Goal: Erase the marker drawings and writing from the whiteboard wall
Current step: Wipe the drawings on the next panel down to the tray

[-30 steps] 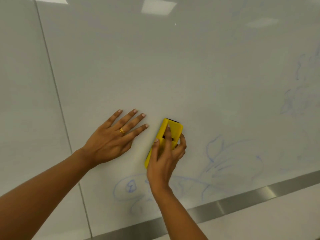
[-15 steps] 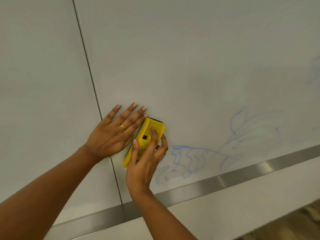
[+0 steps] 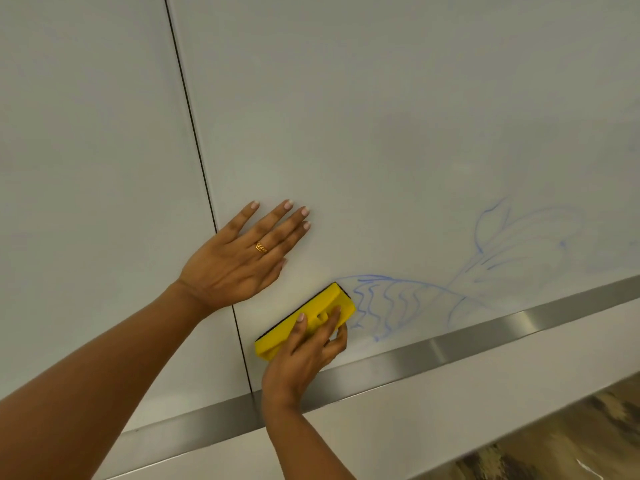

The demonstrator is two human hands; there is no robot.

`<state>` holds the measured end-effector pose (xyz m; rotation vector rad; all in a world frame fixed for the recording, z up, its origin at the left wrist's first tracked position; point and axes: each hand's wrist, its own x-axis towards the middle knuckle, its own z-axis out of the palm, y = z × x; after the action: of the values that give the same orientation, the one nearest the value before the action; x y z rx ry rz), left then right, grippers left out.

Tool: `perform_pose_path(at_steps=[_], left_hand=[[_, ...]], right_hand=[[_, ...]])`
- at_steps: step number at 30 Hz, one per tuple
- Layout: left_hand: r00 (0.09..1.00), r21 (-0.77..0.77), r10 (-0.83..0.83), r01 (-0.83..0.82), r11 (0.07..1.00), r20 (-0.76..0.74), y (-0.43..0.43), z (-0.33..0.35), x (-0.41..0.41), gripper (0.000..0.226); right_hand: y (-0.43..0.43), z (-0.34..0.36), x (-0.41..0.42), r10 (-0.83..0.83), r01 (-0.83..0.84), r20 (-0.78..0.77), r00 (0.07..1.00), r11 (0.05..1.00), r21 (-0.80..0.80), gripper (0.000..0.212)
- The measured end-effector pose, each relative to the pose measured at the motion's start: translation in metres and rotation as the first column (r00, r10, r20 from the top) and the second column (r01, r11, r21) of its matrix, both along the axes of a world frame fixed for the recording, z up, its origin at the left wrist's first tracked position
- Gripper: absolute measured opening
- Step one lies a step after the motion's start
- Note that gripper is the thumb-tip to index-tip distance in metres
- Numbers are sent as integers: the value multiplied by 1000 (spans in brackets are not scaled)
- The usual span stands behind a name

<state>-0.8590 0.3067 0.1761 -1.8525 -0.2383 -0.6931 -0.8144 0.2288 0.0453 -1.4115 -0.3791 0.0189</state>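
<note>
The whiteboard wall (image 3: pixel 381 116) fills the head view. A blue marker drawing (image 3: pixel 391 303) of wavy lines and a fish-like tail runs low on the board, fading toward the right. My right hand (image 3: pixel 304 348) grips a yellow eraser (image 3: pixel 322 306) with a black felt face, pressed against the board just left of the wavy lines. My left hand (image 3: pixel 239 258), with a gold ring, rests flat on the board above and left of the eraser, fingers spread straight.
A dark vertical seam (image 3: pixel 204 188) divides two board panels beside my left hand. A brushed metal strip (image 3: pixel 450 344) runs along the board's bottom edge, with a white wall band below it. Patterned floor (image 3: pixel 571 445) shows at the lower right.
My right hand has slid the eraser down and to the right, away from my left hand, to the left end of the blue wavy lines; the lines on the left are wiped off.
</note>
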Motion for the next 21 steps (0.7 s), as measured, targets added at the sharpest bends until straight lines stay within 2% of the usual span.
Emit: perform_pose_path(at_steps=[2, 5, 7, 9, 17, 19, 21], left_hand=[[1000, 13, -4, 4, 1000, -13, 0, 0, 0, 54], [999, 32, -15, 16, 999, -35, -1, 0, 0, 54], [999, 32, -22, 24, 999, -42, -1, -1, 1, 54], [999, 27, -28, 30, 999, -46, 0, -2, 1, 54], [998, 19, -20, 21, 1000, -52, 0, -3, 1, 54], [998, 13, -20, 21, 1000, -58, 0, -3, 1, 54], [998, 17, -23, 24, 1000, -58, 1, -4, 0, 54]], right_hand=[[-1, 1, 1, 6, -4, -122, 992, 1000, 17, 92], [-1, 7, 7, 18, -33, -259, 966, 998, -53, 61], [-2, 11, 8, 34, -63, -302, 953, 994, -85, 54], [-3, 18, 4, 59, -85, -272, 961, 993, -83, 55], [0, 33, -17, 83, -78, 112, 990, 996, -41, 65], [1, 27, -17, 71, -68, 135, 988, 997, -32, 66], [1, 20, -16, 61, -59, 89, 994, 998, -31, 60]])
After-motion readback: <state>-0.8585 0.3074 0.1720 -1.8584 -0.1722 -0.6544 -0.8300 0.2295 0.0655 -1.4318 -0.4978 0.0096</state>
